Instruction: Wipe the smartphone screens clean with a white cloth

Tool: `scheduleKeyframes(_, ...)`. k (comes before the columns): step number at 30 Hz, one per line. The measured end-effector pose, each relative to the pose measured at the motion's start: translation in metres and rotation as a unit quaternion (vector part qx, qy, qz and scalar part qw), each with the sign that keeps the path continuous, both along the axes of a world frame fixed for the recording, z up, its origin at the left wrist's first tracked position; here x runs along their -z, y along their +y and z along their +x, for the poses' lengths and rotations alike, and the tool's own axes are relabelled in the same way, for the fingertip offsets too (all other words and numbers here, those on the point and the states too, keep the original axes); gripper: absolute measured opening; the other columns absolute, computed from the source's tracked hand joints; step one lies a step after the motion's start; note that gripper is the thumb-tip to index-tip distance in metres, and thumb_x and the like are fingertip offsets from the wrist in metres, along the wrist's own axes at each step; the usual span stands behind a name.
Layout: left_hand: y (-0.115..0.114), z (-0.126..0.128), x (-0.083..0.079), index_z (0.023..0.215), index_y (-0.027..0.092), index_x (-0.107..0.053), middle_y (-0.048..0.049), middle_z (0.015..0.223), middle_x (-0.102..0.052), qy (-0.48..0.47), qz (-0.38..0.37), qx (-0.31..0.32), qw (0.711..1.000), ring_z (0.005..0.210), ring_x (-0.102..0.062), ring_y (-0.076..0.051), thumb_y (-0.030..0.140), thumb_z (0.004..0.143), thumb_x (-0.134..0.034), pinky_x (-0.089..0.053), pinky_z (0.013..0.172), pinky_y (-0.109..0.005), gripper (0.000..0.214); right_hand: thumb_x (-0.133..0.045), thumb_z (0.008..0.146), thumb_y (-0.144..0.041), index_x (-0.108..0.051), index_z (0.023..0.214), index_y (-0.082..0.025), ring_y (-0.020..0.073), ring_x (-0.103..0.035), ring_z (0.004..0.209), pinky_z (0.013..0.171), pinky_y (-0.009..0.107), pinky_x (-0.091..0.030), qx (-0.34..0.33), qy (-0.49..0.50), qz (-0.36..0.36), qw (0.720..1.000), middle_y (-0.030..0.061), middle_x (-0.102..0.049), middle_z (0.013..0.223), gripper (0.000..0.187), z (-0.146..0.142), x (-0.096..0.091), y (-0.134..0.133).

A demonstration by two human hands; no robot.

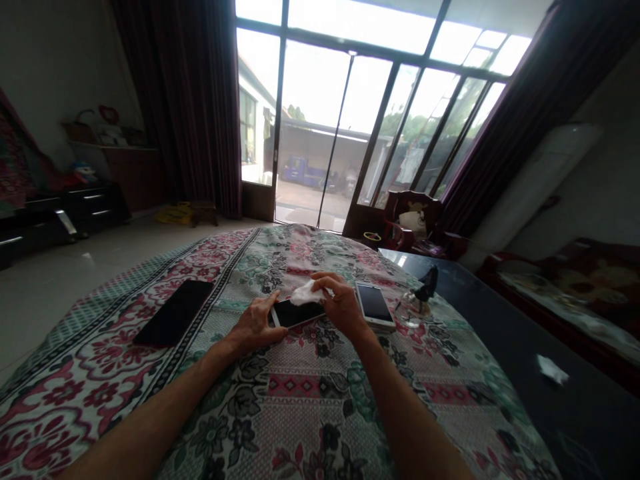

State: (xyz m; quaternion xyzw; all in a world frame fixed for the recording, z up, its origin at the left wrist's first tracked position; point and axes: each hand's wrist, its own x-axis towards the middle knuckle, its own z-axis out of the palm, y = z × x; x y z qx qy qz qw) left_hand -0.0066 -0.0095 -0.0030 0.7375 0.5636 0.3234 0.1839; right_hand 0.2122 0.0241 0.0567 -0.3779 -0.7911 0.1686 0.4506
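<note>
A smartphone point(294, 314) with a white edge and a dark screen lies on the floral tablecloth point(300, 400). My left hand point(257, 323) grips its left end, thumb and fingers on opposite long sides. In my right hand point(341, 305) a crumpled white tissue point(303, 293) is pinched, and it rests against the phone's screen. The phone's right end is partly covered by that hand. Just right of it lies a white phone point(375, 303) with a dark screen, seemingly on top of something pale. A larger black phone or tablet point(176, 312) lies apart on the left.
A clear bottle point(411, 312) with a black spray head stands right of the white phone. Beyond the cloth is a dark glossy tabletop point(480, 320) bearing a crumpled white tissue or paper point(553, 369). Chairs and glass doors point(330, 140) are farther off.
</note>
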Motion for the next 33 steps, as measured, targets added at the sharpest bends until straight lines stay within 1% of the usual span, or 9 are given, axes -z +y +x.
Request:
scheduleKeyframes(3,0.000,0.000,0.000,0.145,0.014,-0.046,-0.0174,0.126,-0.064,0.000,0.007,-0.002,1.000,0.120,-0.055,-0.039,0.035,0.065,-0.071,-0.044,0.104,-0.050,0.086,-0.046,0.073,0.003,-0.069,0.073,-0.021,0.0153,-0.064,0.107,0.098,0.030,-0.044,-0.053,-0.128,-0.050,0.989,0.0027,-0.072,0.113,0.033,0.006,0.007,0.001)
scheduleKeyframes(6,0.001,-0.002,0.000,0.145,0.016,-0.046,-0.0158,0.127,-0.064,0.003,0.008,0.006,1.000,0.119,-0.056,-0.037,0.035,0.066,-0.071,-0.044,0.103,-0.049,0.085,-0.044,0.070,0.008,-0.072,0.076,-0.021,0.0155,-0.067,0.097,0.093,0.029,-0.046,-0.022,-0.225,-0.104,0.969,0.0032,-0.075,0.102,0.040,0.008,0.012,0.002)
scheduleKeyframes(13,0.004,-0.013,0.004,0.145,0.020,-0.044,-0.0132,0.132,-0.063,-0.003,0.010,0.054,0.998,0.124,-0.054,-0.035,0.038,0.068,-0.074,-0.042,0.106,-0.049,0.085,-0.050,0.089,-0.013,-0.067,0.113,-0.020,0.0206,-0.058,0.118,0.102,0.037,-0.041,0.087,-0.209,-0.011,0.974,0.0102,-0.065,0.129,0.031,-0.019,0.013,-0.006)
scheduleKeyframes(15,0.005,-0.014,0.007,0.145,0.021,-0.044,-0.0135,0.135,-0.061,-0.008,0.010,0.057,0.998,0.127,-0.053,-0.035,0.038,0.068,-0.074,-0.041,0.108,-0.050,0.084,-0.047,0.095,-0.024,-0.069,0.107,-0.019,0.0212,-0.060,0.111,0.097,0.036,-0.043,0.076,-0.248,-0.007,0.966,0.0110,-0.069,0.119,0.025,-0.025,0.013,-0.009)
scheduleKeyframes(18,0.006,-0.013,0.009,0.145,0.021,-0.045,-0.0144,0.137,-0.058,-0.011,0.013,0.055,0.998,0.131,-0.049,-0.036,0.037,0.070,-0.073,-0.039,0.110,-0.051,0.082,-0.037,0.102,-0.031,-0.071,0.079,-0.019,0.0181,-0.065,0.085,0.083,0.030,-0.044,0.068,-0.293,-0.040,0.953,0.0087,-0.073,0.083,0.043,-0.025,0.009,-0.012)
scheduleKeyframes(21,0.005,-0.012,0.009,0.144,0.019,-0.046,-0.0160,0.138,-0.057,-0.008,0.015,0.053,0.998,0.132,-0.048,-0.036,0.037,0.071,-0.073,-0.039,0.111,-0.050,0.079,-0.051,0.095,-0.031,-0.070,0.067,-0.019,0.0183,-0.065,0.076,0.076,0.029,-0.044,0.083,-0.297,-0.089,0.947,0.0069,-0.071,0.071,0.036,-0.016,0.005,-0.012)
scheduleKeyframes(23,0.004,-0.013,0.007,0.144,0.020,-0.045,-0.0155,0.141,-0.055,-0.001,0.020,0.050,0.999,0.134,-0.046,-0.037,0.037,0.071,-0.073,-0.038,0.111,-0.052,0.080,-0.060,0.084,-0.017,-0.074,0.078,-0.019,0.0195,-0.066,0.083,0.081,0.030,-0.045,0.084,-0.282,-0.099,0.950,0.0064,-0.074,0.082,0.015,-0.011,0.004,-0.010)
scheduleKeyframes(26,0.004,-0.018,0.002,0.145,0.021,-0.044,-0.0141,0.142,-0.055,0.014,0.019,0.039,0.999,0.134,-0.045,-0.037,0.037,0.067,-0.075,-0.036,0.111,-0.053,0.086,-0.056,0.078,-0.007,-0.071,0.103,-0.020,0.0199,-0.064,0.101,0.093,0.032,-0.044,0.075,-0.247,-0.080,0.963,0.0077,-0.073,0.108,0.032,-0.011,0.007,-0.009)
scheduleKeyframes(33,0.009,-0.024,0.004,0.143,0.022,-0.048,-0.0111,0.131,-0.065,0.001,0.017,0.040,0.999,0.127,-0.053,-0.034,0.039,0.066,-0.073,-0.039,0.109,-0.049,0.083,-0.057,0.089,-0.032,-0.062,0.117,-0.013,0.0305,-0.055,0.115,0.099,0.044,-0.041,0.113,-0.280,-0.070,0.951,0.0199,-0.063,0.125,0.034,-0.037,0.028,-0.020)
